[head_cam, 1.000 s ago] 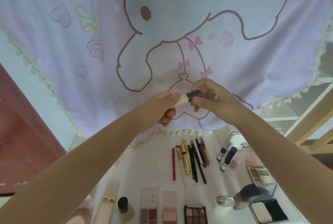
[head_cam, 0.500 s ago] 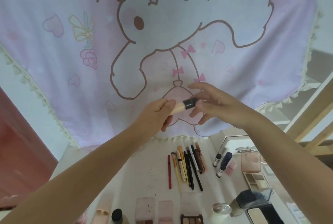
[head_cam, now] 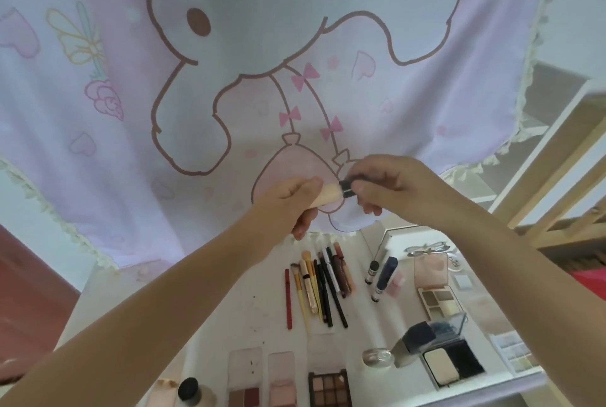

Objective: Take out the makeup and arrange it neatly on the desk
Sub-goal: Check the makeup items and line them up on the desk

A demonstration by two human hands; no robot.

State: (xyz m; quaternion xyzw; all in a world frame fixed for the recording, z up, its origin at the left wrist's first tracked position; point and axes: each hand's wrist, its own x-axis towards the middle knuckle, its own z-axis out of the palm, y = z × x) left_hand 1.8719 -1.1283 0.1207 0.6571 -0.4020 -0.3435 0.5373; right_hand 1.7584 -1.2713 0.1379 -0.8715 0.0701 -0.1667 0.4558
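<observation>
left hand [head_cam: 292, 201] grips beige tube [head_cam: 98, 197]... correction follows | left hand [head_cam: 290, 201] grips beige tube [head_cam: 329, 198] | right hand [head_cam: 395, 190] pinches dark cap [head_cam: 347, 189] | tip: twist cap snug, then lay it alongside the pencils [head_cam: 323, 288] on desk [head_cam: 252, 305]

I see a pink cartoon-print curtain [head_cam: 262, 78] with a cream tasselled fringe [head_cam: 59, 226] hanging behind the desk. A light wooden frame [head_cam: 557, 183] stands at the right, and something red [head_cam: 590, 285] shows at the right edge.
</observation>
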